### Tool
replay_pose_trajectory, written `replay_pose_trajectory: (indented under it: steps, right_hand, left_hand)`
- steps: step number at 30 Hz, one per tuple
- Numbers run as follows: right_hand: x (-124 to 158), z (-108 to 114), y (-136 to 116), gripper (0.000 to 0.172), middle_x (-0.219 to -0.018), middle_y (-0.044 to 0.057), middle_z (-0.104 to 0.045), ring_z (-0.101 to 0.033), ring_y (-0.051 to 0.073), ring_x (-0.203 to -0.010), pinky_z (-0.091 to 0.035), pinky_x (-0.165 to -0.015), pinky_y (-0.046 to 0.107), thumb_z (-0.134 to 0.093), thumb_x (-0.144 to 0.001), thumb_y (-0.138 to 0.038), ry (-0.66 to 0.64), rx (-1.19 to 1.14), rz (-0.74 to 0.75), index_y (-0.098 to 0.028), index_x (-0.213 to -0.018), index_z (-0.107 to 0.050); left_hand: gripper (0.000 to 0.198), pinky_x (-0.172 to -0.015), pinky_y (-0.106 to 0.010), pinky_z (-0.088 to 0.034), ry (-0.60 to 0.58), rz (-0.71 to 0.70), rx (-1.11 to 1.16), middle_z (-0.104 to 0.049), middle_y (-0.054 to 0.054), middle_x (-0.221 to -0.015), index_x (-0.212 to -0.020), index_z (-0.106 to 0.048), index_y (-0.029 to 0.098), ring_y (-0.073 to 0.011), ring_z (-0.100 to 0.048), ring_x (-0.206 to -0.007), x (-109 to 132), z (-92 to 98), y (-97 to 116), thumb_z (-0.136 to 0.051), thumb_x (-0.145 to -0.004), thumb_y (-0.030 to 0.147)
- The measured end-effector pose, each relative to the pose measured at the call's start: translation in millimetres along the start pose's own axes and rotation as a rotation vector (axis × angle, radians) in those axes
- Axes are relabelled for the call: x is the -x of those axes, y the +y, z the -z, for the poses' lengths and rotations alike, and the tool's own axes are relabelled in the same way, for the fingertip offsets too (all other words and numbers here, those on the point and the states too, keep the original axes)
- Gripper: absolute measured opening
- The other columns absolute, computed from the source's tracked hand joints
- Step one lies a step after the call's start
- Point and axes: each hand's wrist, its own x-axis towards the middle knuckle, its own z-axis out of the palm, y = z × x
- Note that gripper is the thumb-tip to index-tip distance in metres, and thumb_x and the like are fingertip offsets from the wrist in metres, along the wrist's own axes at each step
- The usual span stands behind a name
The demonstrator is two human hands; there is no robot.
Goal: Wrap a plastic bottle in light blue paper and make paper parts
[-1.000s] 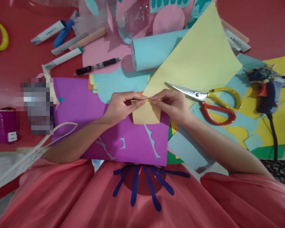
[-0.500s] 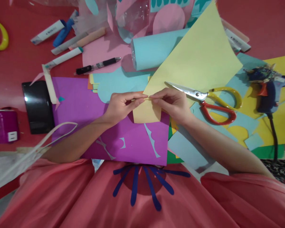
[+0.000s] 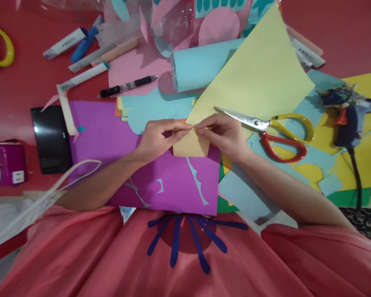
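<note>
Between my two hands is a small piece of pale yellow paper, its far edge folded or rolled over into a narrow strip. My left hand pinches that edge between thumb and fingers near its middle. Just beside it, my right hand pinches the same edge, the fingertips of both hands nearly meeting. The lower part of the piece hangs over a purple sheet. Close to my right hand lie scissors with one yellow and one red handle, resting partly on a large pale yellow sheet.
A light blue paper-covered cylinder lies behind my hands. A black pen and several markers are at the back left. A hot glue gun lies at the right. A black tape dispenser-like object stands at the left. Blue paper scraps lie in front.
The near edge of the small yellow paper has risen slightly toward my fingers as its far edge is turned over. My hands have hardly moved.
</note>
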Motion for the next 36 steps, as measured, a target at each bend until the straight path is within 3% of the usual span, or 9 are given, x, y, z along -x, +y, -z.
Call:
replay_pose_trajectory:
  steps: [5,9,12,15,19,23,27,30,36]
  right_hand:
    - [-1,1,2,0.003,-0.076,-0.002,-0.071,-0.063,0.012,-0.070,-0.049,-0.062,0.028,-0.068,-0.077,-0.023,0.016,0.011,-0.008,-0.022,-0.077,-0.071]
    - [-2,1,3,0.003,-0.076,-0.002,-0.070,-0.064,0.012,-0.072,-0.049,-0.062,0.027,-0.067,-0.077,-0.021,0.014,-0.030,-0.013,-0.023,-0.077,-0.070]
    - [-2,2,3,0.003,-0.076,-0.002,-0.069,-0.062,0.011,-0.071,-0.047,-0.061,0.026,-0.068,-0.076,-0.020,0.004,-0.036,-0.027,-0.022,-0.077,-0.070]
    - [-1,2,3,0.004,-0.077,-0.001,-0.069,-0.059,0.010,-0.068,-0.044,-0.059,0.026,-0.068,-0.076,-0.022,0.007,-0.018,-0.048,-0.020,-0.078,-0.071]
    - [-1,2,3,0.003,-0.079,0.000,-0.070,-0.062,0.012,-0.073,-0.047,-0.063,0.028,-0.068,-0.076,-0.021,0.007,-0.041,-0.041,-0.019,-0.077,-0.071]
    - [-2,1,3,0.003,-0.079,0.000,-0.071,-0.063,0.012,-0.074,-0.048,-0.064,0.027,-0.069,-0.076,-0.021,0.021,-0.053,-0.030,-0.020,-0.076,-0.072]
    - [-2,1,2,0.002,-0.078,-0.001,-0.071,-0.063,0.012,-0.072,-0.047,-0.062,0.026,-0.070,-0.075,-0.020,0.016,-0.060,-0.033,-0.020,-0.076,-0.072]
    - [-1,1,2,0.003,-0.077,-0.001,-0.071,-0.064,0.011,-0.072,-0.047,-0.062,0.026,-0.069,-0.076,-0.019,0.007,-0.045,-0.034,-0.020,-0.078,-0.072]
    - [-2,1,2,0.006,-0.077,-0.002,-0.071,-0.066,0.012,-0.074,-0.052,-0.067,0.027,-0.065,-0.078,-0.017,0.017,-0.003,0.035,-0.021,-0.078,-0.070]
  left_hand:
    - [0.040,-0.081,-0.027,-0.054,-0.005,-0.157,-0.062,-0.074,-0.005,-0.101,-0.110,-0.071,0.023,-0.0148,-0.069,-0.090,-7,6.8,-5,-0.051,-0.093,0.053]
    - [0.050,-0.085,-0.028,-0.054,0.295,-0.457,-0.207,-0.063,-0.005,-0.124,-0.131,-0.057,0.030,-0.0161,-0.061,-0.110,-16,40.6,-12,-0.037,-0.096,0.060]
    - [0.050,-0.114,-0.048,-0.036,0.535,-0.288,-0.582,-0.051,0.000,-0.144,-0.140,-0.045,0.038,-0.0216,-0.041,-0.139,-6,77.5,-14,-0.031,-0.097,0.061]
    - [0.052,-0.092,-0.069,-0.037,0.695,-0.026,-0.833,-0.038,-0.003,-0.154,-0.143,-0.035,0.036,-0.0319,-0.029,-0.146,17,104.5,-20,-0.025,-0.099,0.061]
    - [0.065,-0.090,-0.076,-0.035,0.580,0.369,-0.907,-0.019,-0.011,-0.162,-0.150,-0.023,0.029,-0.0352,-0.014,-0.151,42,117.5,-36,-0.015,-0.096,0.065]
    - [0.065,-0.099,-0.074,-0.028,0.530,0.389,-0.923,-0.011,-0.017,-0.162,-0.151,-0.017,0.019,-0.0343,-0.012,-0.151,44,120.2,-52,-0.009,-0.100,0.059]
    - [0.053,-0.110,-0.068,-0.021,0.581,0.076,-1.009,-0.018,-0.007,-0.159,-0.147,-0.028,0.028,-0.0261,-0.013,-0.150,29,105.5,-54,-0.014,-0.103,0.053]
    - [0.063,-0.116,-0.059,-0.025,0.332,-0.253,-0.764,-0.022,-0.008,-0.157,-0.144,-0.035,0.028,-0.0278,-0.023,-0.146,12,71.7,-38,-0.018,-0.096,0.066]
    - [0.052,-0.093,-0.040,-0.050,-0.011,-0.272,-0.365,-0.060,-0.009,-0.123,-0.126,-0.050,0.024,-0.0217,-0.058,-0.112,-10,-1.8,6,-0.028,-0.097,0.061]
